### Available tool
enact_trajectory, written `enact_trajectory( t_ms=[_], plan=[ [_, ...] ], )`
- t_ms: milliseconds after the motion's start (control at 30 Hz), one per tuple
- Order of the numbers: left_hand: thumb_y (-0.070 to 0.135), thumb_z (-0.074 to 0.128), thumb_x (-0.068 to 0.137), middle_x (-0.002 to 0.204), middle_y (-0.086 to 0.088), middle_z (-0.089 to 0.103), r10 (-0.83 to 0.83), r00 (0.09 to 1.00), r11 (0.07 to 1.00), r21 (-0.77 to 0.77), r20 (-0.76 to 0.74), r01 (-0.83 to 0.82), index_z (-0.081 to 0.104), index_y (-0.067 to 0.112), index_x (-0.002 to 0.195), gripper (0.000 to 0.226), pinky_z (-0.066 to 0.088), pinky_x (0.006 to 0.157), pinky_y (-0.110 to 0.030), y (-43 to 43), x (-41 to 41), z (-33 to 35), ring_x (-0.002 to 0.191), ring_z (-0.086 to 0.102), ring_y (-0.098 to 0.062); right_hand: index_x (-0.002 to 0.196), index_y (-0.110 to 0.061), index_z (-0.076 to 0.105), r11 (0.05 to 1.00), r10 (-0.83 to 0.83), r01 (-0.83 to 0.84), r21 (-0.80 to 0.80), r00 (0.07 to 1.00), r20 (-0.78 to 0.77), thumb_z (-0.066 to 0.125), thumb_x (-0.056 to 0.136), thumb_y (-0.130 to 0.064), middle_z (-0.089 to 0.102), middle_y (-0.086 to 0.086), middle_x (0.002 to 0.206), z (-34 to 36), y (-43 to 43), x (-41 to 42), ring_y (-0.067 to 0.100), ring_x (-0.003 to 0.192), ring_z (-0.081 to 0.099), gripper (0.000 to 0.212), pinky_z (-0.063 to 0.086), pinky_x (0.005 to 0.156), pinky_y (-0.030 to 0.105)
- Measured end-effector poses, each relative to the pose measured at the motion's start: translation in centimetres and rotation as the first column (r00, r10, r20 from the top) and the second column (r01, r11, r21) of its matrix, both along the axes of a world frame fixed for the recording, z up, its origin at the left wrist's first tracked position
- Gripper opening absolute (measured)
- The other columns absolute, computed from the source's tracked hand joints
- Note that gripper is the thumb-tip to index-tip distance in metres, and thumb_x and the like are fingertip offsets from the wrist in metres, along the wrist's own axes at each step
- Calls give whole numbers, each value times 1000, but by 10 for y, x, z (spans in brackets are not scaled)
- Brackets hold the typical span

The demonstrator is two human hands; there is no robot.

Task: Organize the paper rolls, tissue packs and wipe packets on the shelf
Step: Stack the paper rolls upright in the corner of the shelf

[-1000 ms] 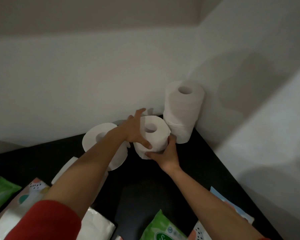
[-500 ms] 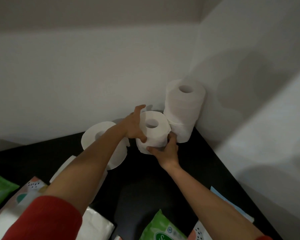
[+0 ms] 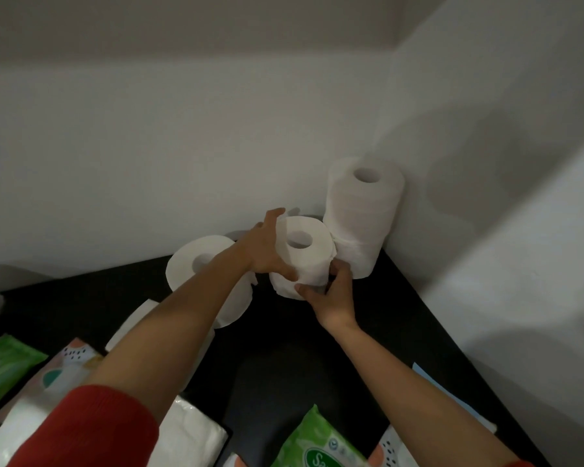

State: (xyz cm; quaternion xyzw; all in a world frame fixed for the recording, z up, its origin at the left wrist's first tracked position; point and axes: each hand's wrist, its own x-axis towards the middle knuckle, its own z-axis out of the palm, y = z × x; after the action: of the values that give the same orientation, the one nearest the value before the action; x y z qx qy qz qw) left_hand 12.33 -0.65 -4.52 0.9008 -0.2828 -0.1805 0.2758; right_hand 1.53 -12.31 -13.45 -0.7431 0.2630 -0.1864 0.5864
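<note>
**Both hands on a paper roll beside the corner stack**

At the bottom edge of the frame a red sleeve (image 3: 81,429) covers the upper left arm. A white tissue pack (image 3: 189,439) lies under it. A green wipe packet (image 3: 317,446) lies at bottom centre, with a patterned pack (image 3: 393,449) just right of it. A second green wipe packet (image 3: 4,369) lies at the lower left edge, and another patterned pack (image 3: 68,362) sits just beside it. A pale blue pack (image 3: 432,379) shows beyond the right forearm.

All of this rests on a black shelf (image 3: 284,365), dimly lit. It runs back to a plain white back wall (image 3: 149,146) and a white side wall (image 3: 520,247). The two walls meet at the upper right of the frame.

Further back, at mid-frame, a large roll (image 3: 196,261) lies partly behind the left forearm. Right of it, the left hand (image 3: 267,251) wraps the left side of a smaller paper roll (image 3: 304,254), fingers curled round it. The right hand (image 3: 331,294) grips the roll's lower front. The roll's core hole faces up. Its right side touches a stack of rolls (image 3: 364,214) standing in the far corner. Whether its base rests on the shelf cannot be told.

Compared with a second ago, the roll sits slightly higher and closer against the stack. Both hands keep the same grip.
</note>
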Motion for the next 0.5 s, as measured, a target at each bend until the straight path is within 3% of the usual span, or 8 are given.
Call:
enact_trajectory(
  t_ms=[167, 333, 433, 500],
  plan=[
    [25, 88, 60, 142, -15, 34, 33, 999, 999, -32, 28, -33, 5, 24, 148, 121, 39, 96, -36, -2, -3, 0, 123, 44, -32, 129, -19, 41, 998, 35, -36, 50, 999, 22, 80, 71, -10, 44, -4, 131, 8, 1, -3, 11, 122, 42, 71, 40, 102, 27],
    [17, 84, 65, 142, -16, 32, 22, 998, 998, -54, 51, -19, 3, 22, 149, 117, 39, 92, -33, 1, -6, 2, 123, 44, -32, 123, -22, 42, 996, 70, -71, 61, 997, 11, 77, 74, -9, 46, -4, 124, 9, -1, -11, 14, 116, 49, 63, 46, 95, 28],
    [16, 85, 65, 144, -17, 30, 8, 998, 996, -85, 67, -2, 4, 22, 149, 117, 37, 96, -32, 12, -7, 6, 128, 40, -30, 128, -18, 41, 996, -46, 43, -77, 998, -41, 76, 76, -17, 44, -1, 127, 7, 0, -19, 16, 116, 48, 62, 47, 98, 33],
    [18, 86, 65, 145, -16, 29, 32, 996, 990, -138, 85, -20, 8, 24, 149, 114, 37, 101, -36, 24, -7, 10, 131, 38, -28, 121, -13, 46, 963, -126, 131, -237, 991, 33, 75, 76, -18, 45, -1, 117, 8, 3, -27, 17, 110, 50, 54, 47, 93, 31]
  ],
)
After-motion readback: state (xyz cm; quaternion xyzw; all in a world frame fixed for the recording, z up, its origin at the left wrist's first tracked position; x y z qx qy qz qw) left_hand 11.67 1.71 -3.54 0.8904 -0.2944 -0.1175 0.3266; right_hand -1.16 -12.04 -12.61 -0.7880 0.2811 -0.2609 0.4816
